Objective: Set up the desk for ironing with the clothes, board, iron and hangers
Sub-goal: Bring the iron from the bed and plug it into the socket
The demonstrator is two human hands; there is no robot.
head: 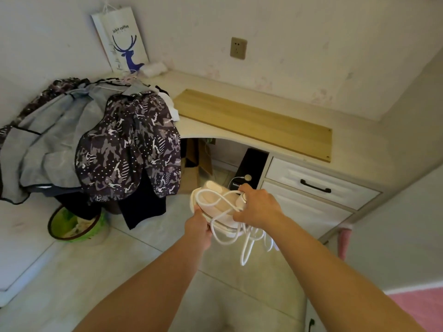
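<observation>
Camouflage-patterned and grey clothes [96, 144] are heaped at nine o'clock, draped over the cream desk's [211, 82] left end, some on thin white hangers [112, 86]. Below them a green round basin [74, 226] is seen on the tiled floor. A long pale wooden board [254, 123] lies flat on the desktop at one o'clock. At centre, above the floor, a white electric iron [215, 204] wrapped in its looped white cord [242, 238] is gripped at its near edge by the left hand [197, 230] and clasped from above by the right hand [257, 204]. White drawers with a black handle [315, 186] are seen at three o'clock.
</observation>
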